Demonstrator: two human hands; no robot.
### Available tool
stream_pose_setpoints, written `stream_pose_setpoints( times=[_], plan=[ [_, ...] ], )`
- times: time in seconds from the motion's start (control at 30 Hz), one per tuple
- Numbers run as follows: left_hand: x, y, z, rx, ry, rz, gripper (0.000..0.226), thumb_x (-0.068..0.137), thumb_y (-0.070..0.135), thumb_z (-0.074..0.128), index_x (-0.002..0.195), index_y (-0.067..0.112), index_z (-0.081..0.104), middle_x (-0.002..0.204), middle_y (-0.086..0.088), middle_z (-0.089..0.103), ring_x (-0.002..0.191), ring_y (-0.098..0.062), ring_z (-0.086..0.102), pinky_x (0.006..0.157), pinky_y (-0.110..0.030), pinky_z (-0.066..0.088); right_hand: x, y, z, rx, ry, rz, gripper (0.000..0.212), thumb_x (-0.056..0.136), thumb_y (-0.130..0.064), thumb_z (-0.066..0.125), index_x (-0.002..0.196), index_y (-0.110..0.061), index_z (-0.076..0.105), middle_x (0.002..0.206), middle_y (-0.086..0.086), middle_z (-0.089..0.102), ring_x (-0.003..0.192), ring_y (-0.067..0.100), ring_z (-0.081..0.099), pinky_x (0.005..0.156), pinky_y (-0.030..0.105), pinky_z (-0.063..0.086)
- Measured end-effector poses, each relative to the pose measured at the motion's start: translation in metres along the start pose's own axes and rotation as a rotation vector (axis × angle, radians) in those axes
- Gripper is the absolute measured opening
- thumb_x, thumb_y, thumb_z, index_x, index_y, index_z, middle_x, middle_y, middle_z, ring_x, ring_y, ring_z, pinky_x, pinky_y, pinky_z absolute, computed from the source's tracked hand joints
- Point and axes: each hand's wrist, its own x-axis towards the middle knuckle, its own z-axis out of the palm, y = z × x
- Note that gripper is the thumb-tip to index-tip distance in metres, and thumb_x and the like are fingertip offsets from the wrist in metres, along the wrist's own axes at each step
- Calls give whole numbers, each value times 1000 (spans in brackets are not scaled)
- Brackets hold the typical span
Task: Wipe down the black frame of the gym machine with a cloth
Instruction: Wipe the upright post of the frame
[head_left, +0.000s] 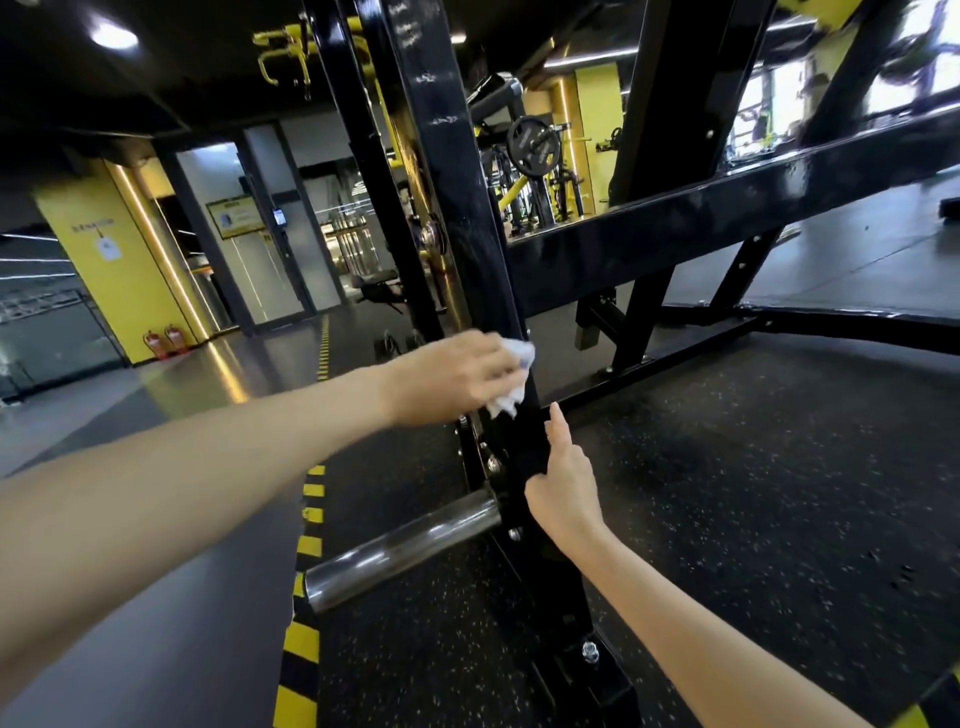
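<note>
The gym machine's black upright post (452, 171) runs from the top of the view down to a bolted foot on the floor. My left hand (447, 379) grips a crumpled white cloth (511, 382) and presses it against the post at mid-height. Lower down, my right hand (563, 480) holds the same post, its fingers wrapped around the right side and the thumb pointing up. A black crossbeam (727, 213) joins the post on the right.
A chrome plate peg (400, 551) sticks out to the left from the post, below my hands. Yellow-black hazard tape (306, 571) edges the speckled rubber mat (753, 493). Other black frame legs, weight plates and yellow walls stand behind.
</note>
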Motion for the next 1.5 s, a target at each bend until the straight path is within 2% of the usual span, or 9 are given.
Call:
stream_pose_setpoints(
  times=[0.3, 0.47, 0.7, 0.87, 1.07, 1.2, 1.3, 1.4, 1.5],
  plan=[
    [27, -53, -29, -64, 273, -546, 23, 87, 1, 54, 107, -3, 64, 96, -16, 59, 83, -26, 47, 78, -37, 44, 2, -1, 6, 34, 14, 11, 95, 81, 13, 49, 155, -28, 6, 134, 5, 49, 112, 20, 53, 98, 39, 49],
    [9, -43, -20, -4, 1, 130, 29, 82, -5, 56, 110, -2, 64, 103, -16, 63, 79, -26, 57, 70, -39, 51, -3, -3, 6, -103, 171, -64, 90, 80, 9, 51, 154, -21, 8, 153, 2, 32, 147, 25, 15, 119, 41, 22],
    [15, -129, -47, 44, 420, -372, 30, 90, -1, 50, 116, 4, 64, 105, -9, 67, 96, -25, 45, 88, -37, 36, 46, -107, -22, -292, 395, -490, 94, 71, 17, 42, 153, -9, 5, 162, 3, 7, 148, 10, -8, 118, 34, -15],
    [11, -120, -53, 142, 103, 177, 27, 96, 2, 41, 110, 7, 63, 103, -5, 65, 93, -24, 58, 85, -35, 46, 53, -159, -40, -138, 257, -285, 82, 80, 21, 40, 152, -12, 19, 141, -4, 46, 118, -34, 7, 120, 37, -12],
    [41, -245, -111, 100, 305, -220, 22, 94, 1, 53, 114, 2, 61, 108, -10, 65, 95, -26, 53, 81, -39, 48, 63, -232, -63, -158, 211, -187, 83, 80, 21, 40, 151, -19, 24, 148, -9, 37, 136, -17, 13, 115, 24, -19],
    [21, -188, -95, 127, 25, 196, 34, 97, -2, 36, 123, -1, 59, 114, -8, 63, 105, -25, 58, 96, -39, 44, 64, -274, -68, -18, 176, 82, 77, 79, 19, 31, 144, -20, 41, 128, -2, 60, 140, 6, 27, 109, 5, -10],
    [12, -210, -106, 99, -78, 360, 46, 96, 0, 25, 129, 6, 57, 121, 0, 61, 110, -18, 55, 104, -32, 37, 51, -293, -80, -97, 111, 318, 77, 83, 13, 31, 150, -24, 30, 134, -5, 53, 138, 19, 26, 113, 33, 17],
    [29, -272, -143, 79, 91, 124, 51, 96, -8, 18, 122, 4, 60, 113, -3, 64, 104, -18, 60, 98, -31, 43, 49, -338, -103, -127, 53, 227, 83, 85, 17, 34, 153, -27, 18, 127, -16, 42, 149, 21, 5, 121, 39, 9],
    [33, -309, -166, -80, 176, -209, 40, 97, -8, 30, 122, -2, 60, 112, -9, 64, 97, -21, 61, 93, -32, 47, 62, -386, -114, -156, 77, 79, 84, 82, 19, 38, 152, -25, 24, 124, -10, 49, 132, 15, 40, 119, 41, 23]
  ],
)
